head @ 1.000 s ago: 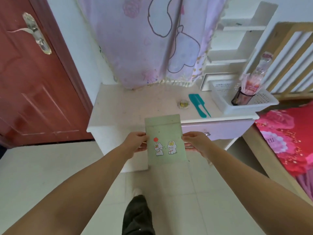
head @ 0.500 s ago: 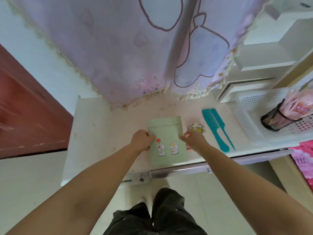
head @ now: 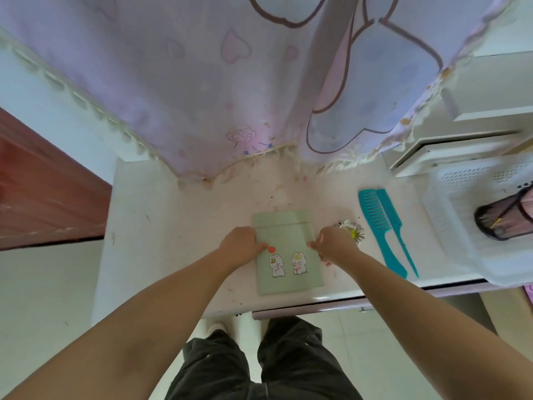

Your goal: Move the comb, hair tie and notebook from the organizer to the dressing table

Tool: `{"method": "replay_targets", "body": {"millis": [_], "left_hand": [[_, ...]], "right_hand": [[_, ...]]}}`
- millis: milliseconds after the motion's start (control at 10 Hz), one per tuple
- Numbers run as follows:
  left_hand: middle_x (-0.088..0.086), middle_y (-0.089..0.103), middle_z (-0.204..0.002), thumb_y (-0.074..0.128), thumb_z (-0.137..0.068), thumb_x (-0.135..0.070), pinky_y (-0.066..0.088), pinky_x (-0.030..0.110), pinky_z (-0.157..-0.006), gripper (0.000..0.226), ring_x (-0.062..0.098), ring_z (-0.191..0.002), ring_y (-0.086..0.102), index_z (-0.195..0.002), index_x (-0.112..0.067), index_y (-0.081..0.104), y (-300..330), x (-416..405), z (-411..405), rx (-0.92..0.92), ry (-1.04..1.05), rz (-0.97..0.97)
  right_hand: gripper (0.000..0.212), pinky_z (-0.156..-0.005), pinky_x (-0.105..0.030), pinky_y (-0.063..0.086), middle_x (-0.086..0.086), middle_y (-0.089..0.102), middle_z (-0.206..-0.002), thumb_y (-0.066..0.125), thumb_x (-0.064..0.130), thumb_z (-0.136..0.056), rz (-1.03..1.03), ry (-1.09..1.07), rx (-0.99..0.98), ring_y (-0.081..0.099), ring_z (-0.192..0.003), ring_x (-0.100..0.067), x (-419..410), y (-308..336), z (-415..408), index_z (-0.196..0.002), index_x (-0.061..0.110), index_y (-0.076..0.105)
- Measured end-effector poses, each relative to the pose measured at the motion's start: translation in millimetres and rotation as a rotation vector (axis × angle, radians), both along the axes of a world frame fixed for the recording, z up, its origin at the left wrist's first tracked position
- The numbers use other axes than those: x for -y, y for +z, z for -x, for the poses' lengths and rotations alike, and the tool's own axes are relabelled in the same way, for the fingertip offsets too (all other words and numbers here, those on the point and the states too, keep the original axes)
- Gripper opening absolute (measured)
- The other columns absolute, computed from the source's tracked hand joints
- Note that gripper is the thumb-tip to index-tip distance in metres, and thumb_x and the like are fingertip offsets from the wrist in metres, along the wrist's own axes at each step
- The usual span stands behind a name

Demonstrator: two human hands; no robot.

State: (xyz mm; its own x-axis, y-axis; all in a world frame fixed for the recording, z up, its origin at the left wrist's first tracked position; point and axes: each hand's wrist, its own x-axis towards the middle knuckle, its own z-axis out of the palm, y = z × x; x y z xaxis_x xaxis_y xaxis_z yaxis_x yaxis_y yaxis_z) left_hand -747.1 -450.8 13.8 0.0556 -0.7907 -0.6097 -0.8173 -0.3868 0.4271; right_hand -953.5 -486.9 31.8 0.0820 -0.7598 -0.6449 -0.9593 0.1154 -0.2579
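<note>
A pale green notebook [head: 288, 255] with two rabbit stickers lies on the white dressing table [head: 161, 232], near its front edge. My left hand [head: 240, 245] grips its left side and my right hand [head: 331, 243] grips its right side. Just right of my right hand lies a white daisy hair tie [head: 354, 230]. Two teal combs [head: 383, 226] lie side by side further right. The white perforated organizer [head: 450, 229] stands at the table's right end.
A black mesh cup [head: 501, 220] with pink items sits in the organizer. A lilac cartoon curtain [head: 230, 82] hangs over the table's back. White shelves [head: 473, 131] are at back right, a red-brown door [head: 43, 192] at left. My legs stand by the drawer front.
I have stepped up to the table and brought the notebook, held in both hands, from in front of the drawer down onto the tabletop beside the hair tie.
</note>
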Motion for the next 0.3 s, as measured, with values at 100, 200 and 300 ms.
{"method": "replay_targets", "body": {"millis": [100, 200, 300], "left_hand": [[0.008, 0.057, -0.080, 0.052, -0.086, -0.034, 0.038, 0.030, -0.064, 0.031, 0.027, -0.082, 0.055, -0.065, -0.013, 0.043, 0, -1, -4, 0.014, -0.111, 0.013], [0.002, 0.051, -0.072, 0.046, -0.089, -0.027, 0.036, 0.029, -0.059, 0.025, 0.022, -0.074, 0.050, -0.066, -0.015, 0.043, 8, -4, -17, -0.047, -0.257, 0.025], [0.007, 0.048, -0.084, 0.039, -0.091, -0.020, 0.036, 0.033, -0.067, 0.017, 0.026, -0.081, 0.051, -0.078, -0.011, 0.046, 10, -19, -39, -0.063, -0.479, 0.102]], "right_hand": [[0.035, -0.076, -0.039, 0.057, -0.012, 0.070, -0.085, 0.055, 0.037, -0.091, 0.036, -0.029, -0.035, 0.070, -0.078, -0.026, -6, 0, -4, -0.092, 0.003, 0.063], [0.034, -0.069, -0.033, 0.053, -0.009, 0.064, -0.078, 0.050, 0.035, -0.093, 0.072, -0.143, -0.054, 0.066, -0.079, -0.028, -22, -2, -10, -0.084, 0.004, 0.060], [0.036, -0.065, -0.031, 0.044, -0.010, 0.065, -0.089, 0.044, 0.033, -0.094, 0.138, -0.272, -0.128, 0.055, -0.074, -0.025, -41, -6, -17, -0.098, 0.001, 0.058]]}}
